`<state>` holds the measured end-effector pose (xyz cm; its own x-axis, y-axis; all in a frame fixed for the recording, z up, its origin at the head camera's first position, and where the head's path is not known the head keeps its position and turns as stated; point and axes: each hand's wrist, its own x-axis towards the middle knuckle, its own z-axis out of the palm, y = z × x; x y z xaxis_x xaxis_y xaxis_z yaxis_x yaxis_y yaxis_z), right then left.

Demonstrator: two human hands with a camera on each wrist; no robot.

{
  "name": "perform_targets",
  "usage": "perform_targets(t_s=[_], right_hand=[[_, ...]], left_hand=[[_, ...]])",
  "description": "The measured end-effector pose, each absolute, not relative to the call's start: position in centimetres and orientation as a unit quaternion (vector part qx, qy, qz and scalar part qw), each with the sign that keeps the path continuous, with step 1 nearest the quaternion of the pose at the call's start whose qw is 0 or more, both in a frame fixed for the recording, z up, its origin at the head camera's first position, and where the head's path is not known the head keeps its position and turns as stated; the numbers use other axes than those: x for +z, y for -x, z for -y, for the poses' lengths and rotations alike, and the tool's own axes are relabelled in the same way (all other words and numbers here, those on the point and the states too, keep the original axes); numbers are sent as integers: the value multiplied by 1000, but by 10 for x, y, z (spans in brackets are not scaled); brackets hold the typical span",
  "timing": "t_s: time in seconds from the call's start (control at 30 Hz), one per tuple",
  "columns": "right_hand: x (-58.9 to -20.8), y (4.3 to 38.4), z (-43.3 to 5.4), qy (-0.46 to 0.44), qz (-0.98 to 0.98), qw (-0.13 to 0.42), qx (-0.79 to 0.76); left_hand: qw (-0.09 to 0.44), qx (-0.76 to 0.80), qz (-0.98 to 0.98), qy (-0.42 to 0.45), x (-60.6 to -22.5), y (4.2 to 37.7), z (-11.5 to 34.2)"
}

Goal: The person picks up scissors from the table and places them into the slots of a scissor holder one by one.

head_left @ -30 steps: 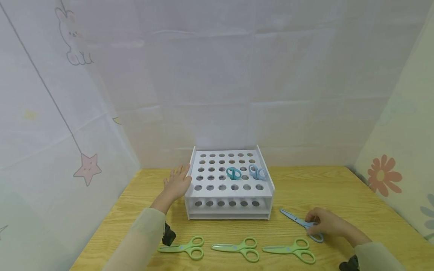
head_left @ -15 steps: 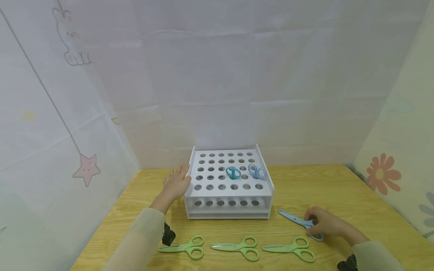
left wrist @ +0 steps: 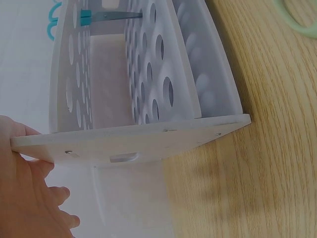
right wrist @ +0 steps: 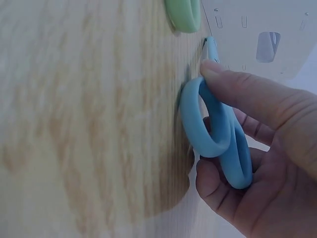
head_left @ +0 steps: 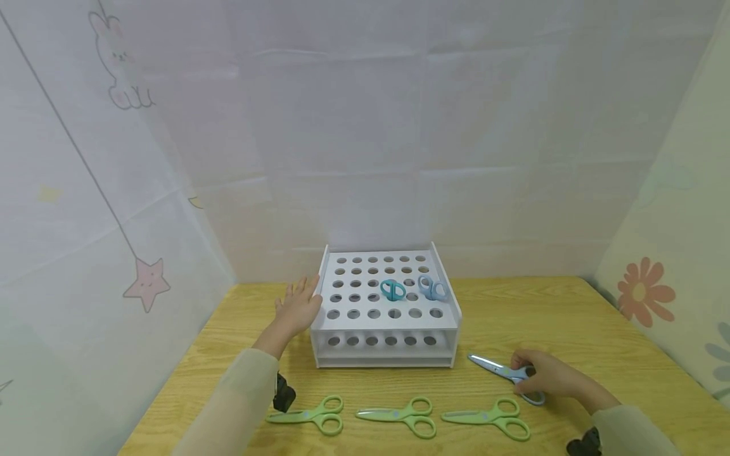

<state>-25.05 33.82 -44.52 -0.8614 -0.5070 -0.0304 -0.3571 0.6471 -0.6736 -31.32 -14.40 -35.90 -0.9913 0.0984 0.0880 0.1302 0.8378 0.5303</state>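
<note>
A white rack [head_left: 384, 363] with rows of round holes stands on the table. My left hand [head_left: 296, 313] holds its left side panel; in the left wrist view the thumb lies over the panel's edge, other fingers outside. Teal-handled scissors [head_left: 392, 290] and light blue-handled scissors [head_left: 432, 289] stand in holes of the rack, handles up. At the right, my right hand [head_left: 550, 373] pinches blue scissors [right wrist: 205, 134] by the handles. Their thumb-side loop faces the wrist camera, and the blades [head_left: 489, 364] point toward the rack, low over or on the table; I cannot tell which.
Along the near side of the wooden table [head_left: 228, 354] lie three green scissors: a left pair [head_left: 310, 416], a middle pair [head_left: 405, 416] and a right pair [head_left: 492, 417]. A pale cloth [head_left: 371, 126] with printed figures encloses the back and sides.
Both hands keep their places. The blades of the blue scissors catch more light now, and their tip sits very slightly farther left than a second ago.
</note>
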Motion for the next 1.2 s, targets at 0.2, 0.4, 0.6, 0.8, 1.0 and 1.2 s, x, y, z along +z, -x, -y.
perform_targets(t_s=[0.2,0.4,0.6,0.8,1.0,1.2], right_hand=[[-446,251,-339,230,-899,110,-355],[-448,253,-340,232,-903,103,-346],[-450,254,-343,221,-898,107,-364],[-451,255,-345,219,-883,112,-400],[-445,253,-346,223,-857,124,-448],[-436,253,-350,219,-833,129,-492]], left_hand=[[27,-280,958,59,-359,313,144],[27,-273,960,57,-359,313,143],[27,-276,959,57,-358,312,143],[26,-277,959,56,-359,313,143],[25,-278,959,58,-359,313,143],[25,-280,958,59,-358,312,143]])
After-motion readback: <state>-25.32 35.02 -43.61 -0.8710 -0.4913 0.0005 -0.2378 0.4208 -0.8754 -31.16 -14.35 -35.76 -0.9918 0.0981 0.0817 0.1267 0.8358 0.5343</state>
